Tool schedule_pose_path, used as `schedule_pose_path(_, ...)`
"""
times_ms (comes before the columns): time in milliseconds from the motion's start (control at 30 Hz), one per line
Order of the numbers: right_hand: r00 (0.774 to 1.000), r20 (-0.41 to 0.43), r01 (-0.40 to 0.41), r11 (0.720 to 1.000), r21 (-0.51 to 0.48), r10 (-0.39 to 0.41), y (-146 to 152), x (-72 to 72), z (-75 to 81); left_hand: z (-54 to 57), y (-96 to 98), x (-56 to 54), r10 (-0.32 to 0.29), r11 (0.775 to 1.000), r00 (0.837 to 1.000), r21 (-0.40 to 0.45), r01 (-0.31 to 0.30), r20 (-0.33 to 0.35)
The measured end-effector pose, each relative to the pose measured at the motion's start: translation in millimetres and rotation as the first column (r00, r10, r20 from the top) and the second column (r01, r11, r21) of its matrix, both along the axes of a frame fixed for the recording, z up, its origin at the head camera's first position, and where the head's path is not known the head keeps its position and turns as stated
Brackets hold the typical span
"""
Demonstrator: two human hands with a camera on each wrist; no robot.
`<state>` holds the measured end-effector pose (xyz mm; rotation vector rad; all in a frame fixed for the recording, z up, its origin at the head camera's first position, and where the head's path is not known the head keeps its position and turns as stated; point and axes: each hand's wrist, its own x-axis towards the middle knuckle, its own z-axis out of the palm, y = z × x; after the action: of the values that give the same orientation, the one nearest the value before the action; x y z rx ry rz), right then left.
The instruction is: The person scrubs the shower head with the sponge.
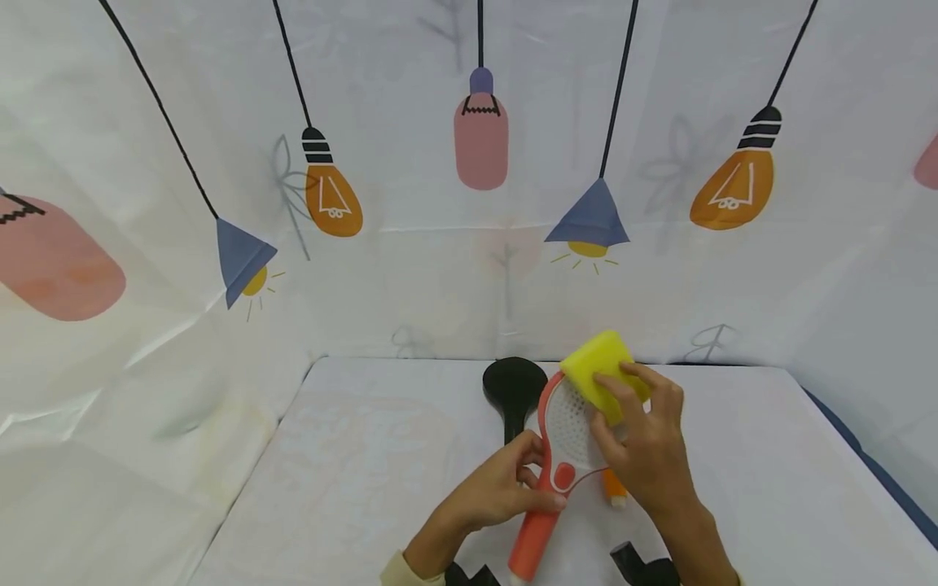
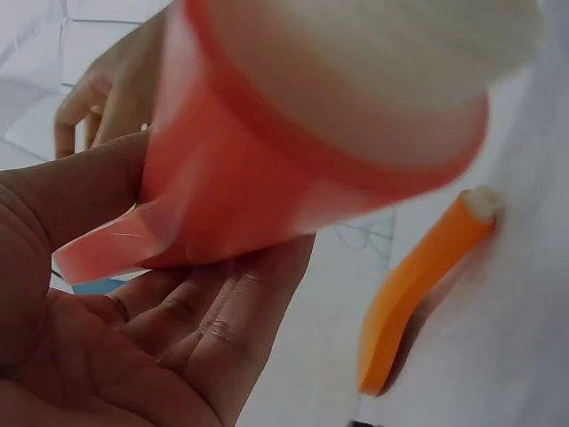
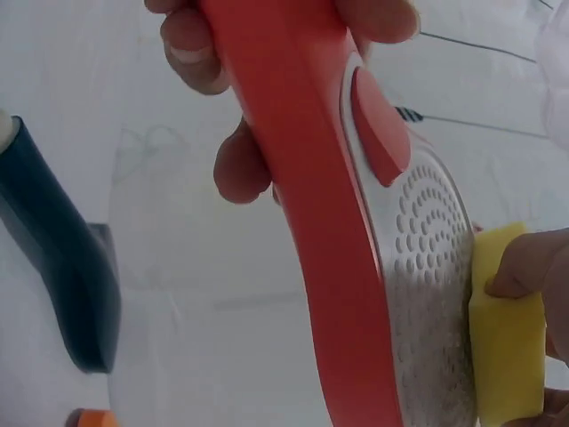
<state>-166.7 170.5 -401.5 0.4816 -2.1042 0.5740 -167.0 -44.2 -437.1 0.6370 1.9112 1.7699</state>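
My left hand (image 1: 506,480) grips the handle of a red paddle-shaped tool (image 1: 535,537), held tilted above the table. Its pale, dotted face (image 3: 431,231) has a red oval button near the handle. A yellow sponge (image 1: 601,374) is pinched by my right hand (image 1: 648,431) and touches the upper part of that face. The right wrist view shows the sponge (image 3: 507,338) edge-on against the dots. Up close in the left wrist view, the red handle (image 2: 258,178) ends in a whitish, blurred base; fingers and thumb surround it.
Behind the tool lies a dark paddle-shaped thing (image 1: 515,387). An orange handle-like piece with a whitish end (image 1: 614,487) rests on the white table (image 1: 352,456), partly hidden in the head view. A sheet printed with lamps (image 1: 432,277) hangs at the back.
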Motion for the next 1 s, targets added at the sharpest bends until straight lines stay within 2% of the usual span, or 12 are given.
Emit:
schedule_pose_path(133, 0.993, -0.055, -0.099, 0.994, 0.038, 0.101, -10.9, 0.6, 0.0, 1.4, -2.3, -1.7, 0.007, 1.000, 1.000, 0.009, -0.007, -0.004)
schedule_pose_path(200, 0.981, -0.080, -0.171, 0.982, 0.084, 0.178, -18.2, 2.1, 1.1, 3.0, -3.7, -3.1, 0.003, 1.000, 1.000, 0.023, -0.003, -0.003)
schedule_pose_path(300, 0.957, -0.088, -0.258, 0.951, 0.171, 0.275, -27.6, 6.2, 2.4, 3.4, -5.8, -6.0, 0.005, 1.000, 0.999, 0.030, -0.003, -0.043)
schedule_pose_path(433, 0.942, -0.042, -0.310, 0.914, 0.262, 0.332, -32.2, 12.4, 4.5, 3.9, -9.2, -8.2, 0.014, 0.999, 0.996, 0.034, -0.011, -0.089)
schedule_pose_path(533, 0.939, -0.045, -0.319, 0.911, 0.260, 0.342, -32.4, 12.8, 5.4, 4.2, -9.4, -8.2, 0.007, 1.000, 0.997, 0.027, -0.005, -0.080)
schedule_pose_path(700, 0.953, -0.108, -0.264, 0.951, 0.160, 0.282, -26.3, 8.2, 7.5, 3.8, -6.5, -6.8, 0.001, 0.999, 0.998, -0.044, -0.004, -0.057)
schedule_pose_path(867, 0.990, -0.069, -0.117, 0.992, 0.041, 0.120, -3.9, 5.1, 12.3, 2.1, -5.0, -5.0, -0.010, 0.996, 0.997, -0.088, 0.004, -0.075)
schedule_pose_path(1000, 0.999, -0.030, -0.011, 1.000, -0.028, 0.010, 16.6, 2.1, 13.0, 1.4, -5.1, -3.5, -0.029, 0.998, 0.999, -0.053, 0.028, -0.025)
